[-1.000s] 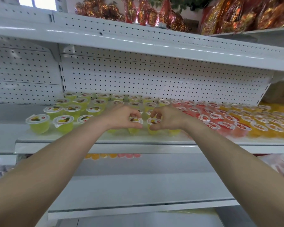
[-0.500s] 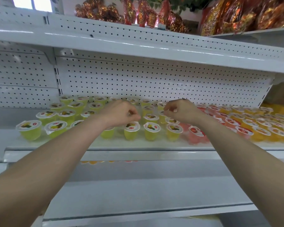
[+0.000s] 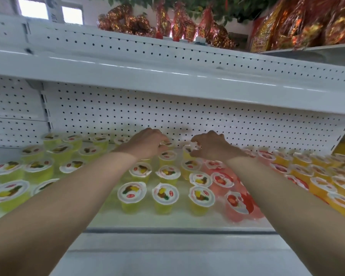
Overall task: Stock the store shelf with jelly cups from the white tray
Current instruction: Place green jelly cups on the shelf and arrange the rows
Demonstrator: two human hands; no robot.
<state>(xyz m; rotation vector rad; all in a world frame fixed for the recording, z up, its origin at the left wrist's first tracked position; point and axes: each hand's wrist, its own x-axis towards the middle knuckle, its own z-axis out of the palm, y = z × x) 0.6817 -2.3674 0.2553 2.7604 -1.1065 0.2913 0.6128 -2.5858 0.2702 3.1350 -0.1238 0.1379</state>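
Both hands have reached deeper since half a second ago, from the middle rows to the rear row against the white perforated back panel [image 3: 187,116] at the centre of the frame.

The left hand [image 3: 147,144] has its fingers curled down over the left rear cup [image 3: 168,144], gripping its top; the thumb is hidden. Just right of it, the right hand [image 3: 213,146] is bent at the knuckles, its fingertips pinching the crinkled white lid edge of the right rear cup [image 3: 187,152]. The two hands are near each other but apart.

The small clear plastic jelly cups with yellow-green filling [image 3: 131,193] have round white foil lids printed with a fruit picture and a red oval mark. They stand in rows across the left and centre of the white metal shelf [image 3: 167,221]. Each one sits upright, its long axis vertical, with the lid up and the narrower base on the shelf. Both held cups are blurred, so I cannot tell whether they are tilted.

Right of them stand pink-red jelly cups [image 3: 221,179], then orange jelly cups [image 3: 323,186] at the right edge, all upright too.

Along the top of the frame, shiny red-and-gold foil packages [image 3: 127,22] lie on the white upper shelf [image 3: 167,76].
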